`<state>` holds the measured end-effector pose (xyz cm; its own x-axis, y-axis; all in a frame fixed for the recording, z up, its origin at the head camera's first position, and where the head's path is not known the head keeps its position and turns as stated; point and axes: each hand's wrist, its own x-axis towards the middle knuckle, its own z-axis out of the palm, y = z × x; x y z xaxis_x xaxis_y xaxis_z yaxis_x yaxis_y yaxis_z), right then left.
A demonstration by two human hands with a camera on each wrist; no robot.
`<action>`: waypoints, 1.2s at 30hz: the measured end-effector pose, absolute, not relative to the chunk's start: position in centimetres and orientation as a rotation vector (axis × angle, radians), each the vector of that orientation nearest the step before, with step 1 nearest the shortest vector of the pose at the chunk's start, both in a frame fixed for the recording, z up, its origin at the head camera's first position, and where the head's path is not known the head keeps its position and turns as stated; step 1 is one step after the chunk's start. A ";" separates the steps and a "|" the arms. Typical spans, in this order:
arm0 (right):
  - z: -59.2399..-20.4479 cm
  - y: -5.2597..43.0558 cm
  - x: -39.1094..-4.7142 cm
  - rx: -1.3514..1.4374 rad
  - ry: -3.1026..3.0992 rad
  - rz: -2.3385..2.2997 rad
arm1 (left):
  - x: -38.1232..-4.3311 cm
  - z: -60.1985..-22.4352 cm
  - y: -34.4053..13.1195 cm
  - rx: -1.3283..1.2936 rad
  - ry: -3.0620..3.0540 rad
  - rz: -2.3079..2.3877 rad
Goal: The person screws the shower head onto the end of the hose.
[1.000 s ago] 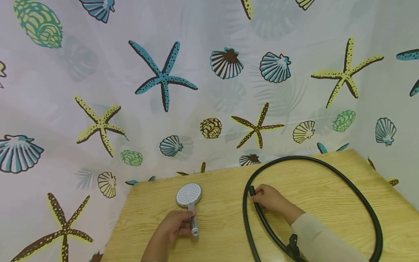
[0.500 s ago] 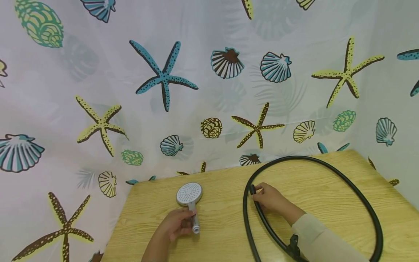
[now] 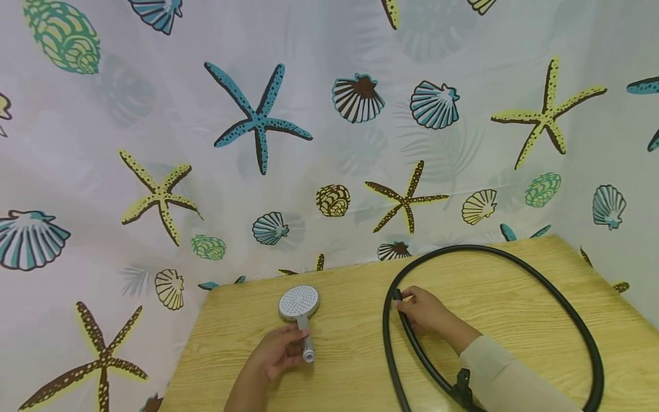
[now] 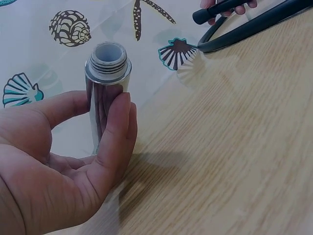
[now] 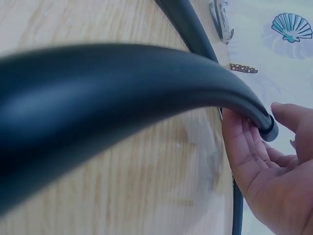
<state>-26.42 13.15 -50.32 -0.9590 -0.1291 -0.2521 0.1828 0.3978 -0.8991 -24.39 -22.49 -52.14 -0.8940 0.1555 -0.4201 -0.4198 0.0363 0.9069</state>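
Observation:
My left hand (image 3: 278, 350) holds a shower head (image 3: 298, 301) by its handle, with the round white spray face turned up. In the left wrist view the handle's threaded end (image 4: 108, 63) stands bare above my thumb and fingers. My right hand (image 3: 426, 312) grips a black shower hose (image 3: 419, 355) close to its end. That hose end, a black collar (image 5: 269, 131), sits between thumb and fingers in the right wrist view. The shower head and the hose end are apart, with bare tabletop between them.
A wood-grain table (image 3: 350, 332) lies under both hands. The hose's large loop (image 3: 465, 248) spreads over its right side. A black bracket-like piece (image 3: 462, 386) is on the hose near my right sleeve. A shell-and-starfish curtain (image 3: 329, 154) hangs behind and at the sides.
My left hand has shifted slightly up and to the right in the head view, carrying the shower head. My right hand has barely moved; the hose end's collar has turned slightly in its fingers.

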 end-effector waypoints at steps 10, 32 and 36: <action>-50.3 13.2 -26.5 0.050 2.369 -1.595 | -24.5 -52.0 -22.2 -0.186 1.852 1.982; -49.8 13.3 -26.5 -0.023 2.388 -1.636 | -24.0 -50.3 -20.9 -0.218 1.732 2.174; -49.6 13.3 -26.3 -0.031 2.381 -1.645 | -23.9 -50.3 -20.7 -0.205 1.726 2.195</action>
